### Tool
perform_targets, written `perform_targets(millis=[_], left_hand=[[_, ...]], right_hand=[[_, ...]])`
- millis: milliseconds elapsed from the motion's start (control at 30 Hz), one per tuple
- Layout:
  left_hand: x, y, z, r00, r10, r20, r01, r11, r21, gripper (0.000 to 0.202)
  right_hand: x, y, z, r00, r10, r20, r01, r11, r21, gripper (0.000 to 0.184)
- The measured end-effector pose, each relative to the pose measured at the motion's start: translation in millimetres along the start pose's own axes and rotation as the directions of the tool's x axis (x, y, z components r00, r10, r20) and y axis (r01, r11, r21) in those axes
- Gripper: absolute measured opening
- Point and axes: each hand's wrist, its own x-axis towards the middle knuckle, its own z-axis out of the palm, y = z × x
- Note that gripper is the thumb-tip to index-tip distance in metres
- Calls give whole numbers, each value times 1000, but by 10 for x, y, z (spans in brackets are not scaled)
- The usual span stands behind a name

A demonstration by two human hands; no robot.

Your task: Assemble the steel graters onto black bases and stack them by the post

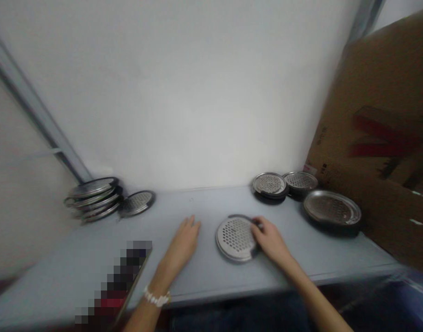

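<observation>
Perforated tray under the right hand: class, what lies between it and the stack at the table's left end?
The head view shows the left hand and a lone perforated tray beside the stack.

Hands in view: two, the left hand and the right hand. Bracelets: one, on the left wrist. Perforated metal discs: one touched disc at 12 o'clock, beneath the right hand; one loose disc at 10 o'clock; one leaning stack at 10 o'clock, of at least four discs, exact count unclear; at 2 o'clock, one rear disc, one adjacent disc and one large disc. Tables: one. Cardboard sheets: one, at 3 o'clock. Pixelated objects: one, at 7 o'clock.
</observation>
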Motion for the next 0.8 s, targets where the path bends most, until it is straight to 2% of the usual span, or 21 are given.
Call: perform_targets(millis=[133, 200, 300, 400, 667, 800], left_hand=[[43, -65, -138, 993, -80, 89, 76, 996, 54, 26], [55, -47, -198, 994, -99, 54, 97, 995, 25, 24], [63, -36, -244, 982, -188, -3, 188, 982, 22, 28], [77, -63, -249, 968, -246, 58, 243, 969, 46, 20], [167, -112, -321, 963, -190, 190, 207, 976, -70, 7], [253, 116, -417, 963, -100, 252, 153, 968, -200, 8]], right_hand=[[-17, -26, -6, 998, -47, -39, 45, 997, -64, 31], [-24, -56, -16, 995, -72, -69, 67, 995, -75, 33], [-31, -116, -37, 992, -94, -88, 89, 994, -60, 35], [-35, -188, -68, 990, -97, -102, 95, 995, -19, 36], [-24, -309, -201, 986, -93, -137, 106, 990, 95, 32], [-84, -392, -150, 980, -162, -114, 175, 979, 107, 27]])
